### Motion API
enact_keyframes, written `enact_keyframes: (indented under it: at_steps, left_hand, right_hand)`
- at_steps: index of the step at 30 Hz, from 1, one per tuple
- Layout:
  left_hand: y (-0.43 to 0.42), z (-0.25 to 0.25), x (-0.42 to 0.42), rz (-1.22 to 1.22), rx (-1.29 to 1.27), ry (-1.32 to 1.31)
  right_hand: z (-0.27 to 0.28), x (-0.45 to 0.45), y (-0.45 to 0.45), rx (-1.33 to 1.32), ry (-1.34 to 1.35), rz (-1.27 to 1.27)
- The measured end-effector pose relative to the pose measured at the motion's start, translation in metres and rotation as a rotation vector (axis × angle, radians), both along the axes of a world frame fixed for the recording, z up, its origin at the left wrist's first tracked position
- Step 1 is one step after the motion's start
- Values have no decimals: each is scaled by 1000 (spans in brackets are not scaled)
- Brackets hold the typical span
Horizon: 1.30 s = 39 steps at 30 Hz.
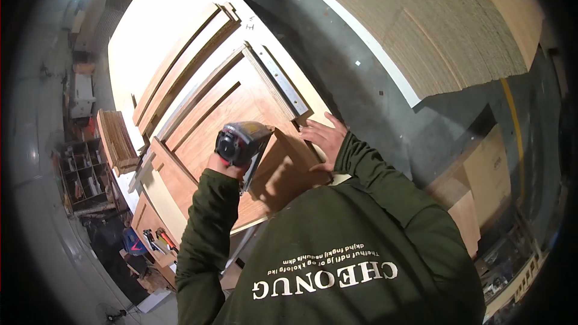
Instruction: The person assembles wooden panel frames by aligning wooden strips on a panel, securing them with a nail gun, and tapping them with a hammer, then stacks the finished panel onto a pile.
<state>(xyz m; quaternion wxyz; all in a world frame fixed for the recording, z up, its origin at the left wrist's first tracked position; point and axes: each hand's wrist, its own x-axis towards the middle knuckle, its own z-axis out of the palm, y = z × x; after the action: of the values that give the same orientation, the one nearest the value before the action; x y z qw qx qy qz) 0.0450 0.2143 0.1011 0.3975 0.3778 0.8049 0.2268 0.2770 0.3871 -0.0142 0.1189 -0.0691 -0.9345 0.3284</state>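
My left hand is wrapped around the handle of a nail gun, a dark grey tool whose nose points down at a wooden frame. My right hand rests on the frame's right edge, fingers spread and thumb apart, beside an upright wooden board. Reddish plywood panels lie within the frame under the nail gun. A metal strip with holes lies just beyond my right hand. The tip of the nail gun is partly hidden by its body and the board.
Long wooden strips lie on the pale worktop, with stacked boards at its left. Hand tools lie at lower left. A big stack of sheets stands across the grey floor, and boxes stand at right.
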Motion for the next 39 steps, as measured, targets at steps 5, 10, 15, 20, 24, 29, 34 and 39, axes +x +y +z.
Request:
enact_keyframes:
  at_steps: [5,10,15,20,24,29,34,39]
  left_hand:
    - [-16,14,32,-156,112,50]
    - [-37,25,74,66,80,-23]
    - [-34,26,90,-43,8,-7]
    - [-24,19,93,-88,-15,2]
    - [-20,12,91,-138,-32,27]
    - [-18,11,93,-265,50,158]
    - [-13,33,98,-183,11,69]
    - [-66,-8,77,-70,15,-40]
  right_hand:
    - [-5,1,0,17,7,-3]
    - [-2,5,4,-20,-67,57]
    - [2,9,8,-48,-147,100]
    - [6,10,9,-83,-143,104]
    - [6,10,9,-108,-137,101]
    - [4,10,8,-103,-123,93]
    - [0,9,9,-44,-110,83]
    - [-6,6,4,-54,-73,36]
